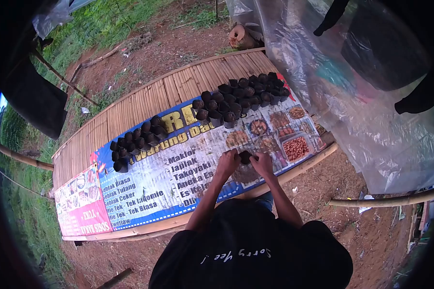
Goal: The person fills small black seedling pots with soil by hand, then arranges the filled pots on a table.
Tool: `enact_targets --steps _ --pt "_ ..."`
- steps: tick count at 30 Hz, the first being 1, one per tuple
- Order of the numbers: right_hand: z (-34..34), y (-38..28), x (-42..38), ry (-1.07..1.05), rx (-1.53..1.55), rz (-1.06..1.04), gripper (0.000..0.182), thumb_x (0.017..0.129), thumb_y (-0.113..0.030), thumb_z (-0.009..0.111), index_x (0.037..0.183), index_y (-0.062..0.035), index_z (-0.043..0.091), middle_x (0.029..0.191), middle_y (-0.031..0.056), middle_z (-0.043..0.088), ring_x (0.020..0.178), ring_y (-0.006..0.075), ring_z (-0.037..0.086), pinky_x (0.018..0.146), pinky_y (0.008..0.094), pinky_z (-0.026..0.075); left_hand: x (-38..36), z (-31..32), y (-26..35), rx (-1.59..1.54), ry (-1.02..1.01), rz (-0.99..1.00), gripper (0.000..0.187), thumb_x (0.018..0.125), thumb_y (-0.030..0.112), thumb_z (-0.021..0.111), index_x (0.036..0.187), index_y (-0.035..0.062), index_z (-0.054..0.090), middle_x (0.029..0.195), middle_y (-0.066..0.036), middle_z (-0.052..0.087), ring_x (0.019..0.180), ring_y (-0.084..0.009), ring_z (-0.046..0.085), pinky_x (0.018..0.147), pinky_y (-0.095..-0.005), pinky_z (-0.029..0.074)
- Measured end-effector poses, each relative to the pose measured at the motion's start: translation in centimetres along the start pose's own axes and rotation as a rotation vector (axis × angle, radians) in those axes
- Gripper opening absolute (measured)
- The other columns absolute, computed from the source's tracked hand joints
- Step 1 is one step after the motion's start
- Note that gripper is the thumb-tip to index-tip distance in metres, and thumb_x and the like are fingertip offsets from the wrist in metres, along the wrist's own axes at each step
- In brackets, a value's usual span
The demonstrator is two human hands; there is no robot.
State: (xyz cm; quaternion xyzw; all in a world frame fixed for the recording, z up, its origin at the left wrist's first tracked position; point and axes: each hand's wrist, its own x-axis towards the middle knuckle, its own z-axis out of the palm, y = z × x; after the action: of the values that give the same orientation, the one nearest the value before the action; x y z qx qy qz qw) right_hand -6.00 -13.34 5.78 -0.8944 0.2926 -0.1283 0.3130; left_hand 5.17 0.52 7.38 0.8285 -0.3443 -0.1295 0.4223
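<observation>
Between my two hands is a small black plastic seedling bag [246,157], its dark mouth facing up. My left hand [229,162] pinches its left side, and my right hand [262,164] grips the right side. Just below the bag, a patch of dark soil [245,175] lies on the printed banner [144,197]. To the right of my right hand stands a clear plastic tub of reddish-brown seeds [295,148] that look like peanuts. Fine detail of my fingertips is too small to make out.
Several soil-filled black bags [234,103] stand in a block at the back right. Another cluster of bags [135,139] is at the left. The banner covers a bamboo-slat table [178,84]. Plastic sheeting [318,91] hangs at the right, near a bamboo pole [386,198].
</observation>
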Motion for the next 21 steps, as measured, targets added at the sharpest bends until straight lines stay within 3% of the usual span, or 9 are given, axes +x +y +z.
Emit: enact_targets --steps 4,7,10,21 --pt "0.3 0.3 -0.1 -0.061 0.125 0.032 0.022 0.075 -0.023 0.064 0.072 -0.0006 0.064 0.066 0.0181 0.063 0.065 0.0341 0.064 0.060 0.0402 0.049 -0.8 1.6 -1.8 0.066 -0.058 -0.031 0.013 0.074 0.013 0.056 0.077 0.0003 0.058 0.074 -0.025 0.061 0.074 -0.0432 0.061 0.067 -0.0514 0.049" --pt "0.0 0.5 -0.2 0.014 0.073 -0.063 0.021 0.075 -0.021 0.063 0.073 -0.0003 0.064 0.066 0.0187 0.062 0.065 0.0354 0.063 0.060 0.0395 0.049 -0.3 1.3 -1.0 0.064 -0.050 -0.044 0.014 0.075 0.014 0.056 0.078 0.0003 0.059 0.076 -0.025 0.062 0.075 -0.0433 0.061 0.068 -0.0516 0.049" --pt "0.6 1.3 -0.2 -0.032 0.153 -0.011 0.025 0.075 -0.025 0.064 0.067 -0.0009 0.062 0.065 0.0172 0.062 0.065 0.0359 0.063 0.061 0.0428 0.048 -0.9 1.2 -0.8 0.075 -0.131 -0.039 0.015 0.074 0.013 0.057 0.080 0.0002 0.059 0.076 -0.025 0.062 0.075 -0.0432 0.061 0.070 -0.0514 0.049" --pt "0.2 2.3 -0.6 0.002 0.093 -0.148 0.021 0.075 -0.017 0.063 0.068 0.0019 0.058 0.065 0.0211 0.058 0.063 0.0371 0.061 0.055 0.0411 0.045 -1.1 1.6 0.0 0.011 -0.044 -0.030 0.015 0.073 0.012 0.058 0.081 0.0001 0.059 0.075 -0.024 0.062 0.074 -0.0425 0.061 0.068 -0.0498 0.048"
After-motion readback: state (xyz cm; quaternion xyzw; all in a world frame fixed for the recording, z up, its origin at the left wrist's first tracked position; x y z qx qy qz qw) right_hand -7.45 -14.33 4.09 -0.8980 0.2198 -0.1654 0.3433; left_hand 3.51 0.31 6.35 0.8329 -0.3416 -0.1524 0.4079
